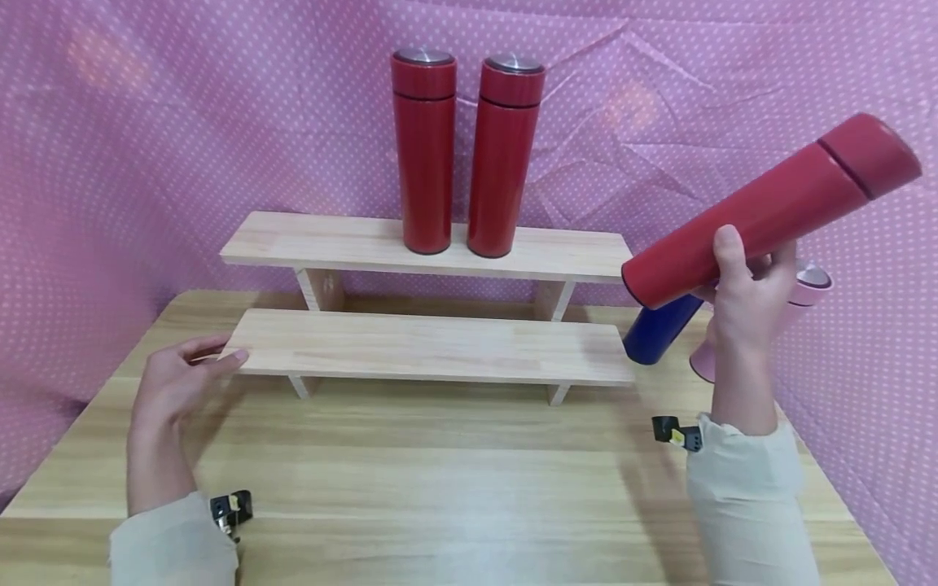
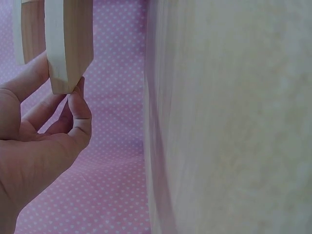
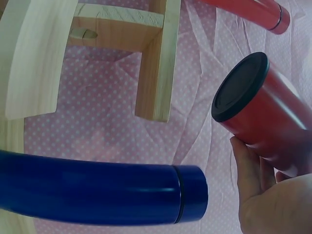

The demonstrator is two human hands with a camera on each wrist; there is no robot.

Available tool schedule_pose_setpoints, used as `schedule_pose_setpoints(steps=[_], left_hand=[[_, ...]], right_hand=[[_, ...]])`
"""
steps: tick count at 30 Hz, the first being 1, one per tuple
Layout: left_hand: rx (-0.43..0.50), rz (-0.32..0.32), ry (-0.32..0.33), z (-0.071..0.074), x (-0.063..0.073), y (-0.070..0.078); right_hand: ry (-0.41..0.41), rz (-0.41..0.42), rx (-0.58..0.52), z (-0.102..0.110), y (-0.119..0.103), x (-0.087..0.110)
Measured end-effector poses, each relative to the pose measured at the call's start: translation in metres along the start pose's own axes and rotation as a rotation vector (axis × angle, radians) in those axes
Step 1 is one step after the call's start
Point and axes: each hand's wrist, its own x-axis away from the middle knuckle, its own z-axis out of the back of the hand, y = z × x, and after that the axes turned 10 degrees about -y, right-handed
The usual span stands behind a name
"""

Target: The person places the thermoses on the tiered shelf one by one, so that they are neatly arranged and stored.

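Red bottle tilts above the wood-grain tabletop, at 2 o'clock in the head view, before pink dotted cloth. The right hand curls its fingers round the lower half from below. The left hand, at 8 o'clock, pinches the lower shelf. The right hand partly hides 1 pink bottle; the right wrist view cuts off the red bottle's upper end.

R hand high w/ grip, L hand lower w/ pinch
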Motion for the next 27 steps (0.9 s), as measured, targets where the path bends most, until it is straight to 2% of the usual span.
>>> schedule_pose_setpoints(steps=[14,23,27], left_hand=[[-0.024,-0.011,0.001,0.001,0.001,0.000],[-0.044,-0.008,-0.005,0.000,0.001,0.001],[-0.051,0.019,-0.009,0.002,0.001,0.000]], right_hand=[[-0.124,0.034,0.071,-0.019,0.012,-0.006],[-0.136,0.024,0.177,-0.027,0.017,-0.018],[-0.160,0.003,0.209,-0.032,0.020,-0.022]])
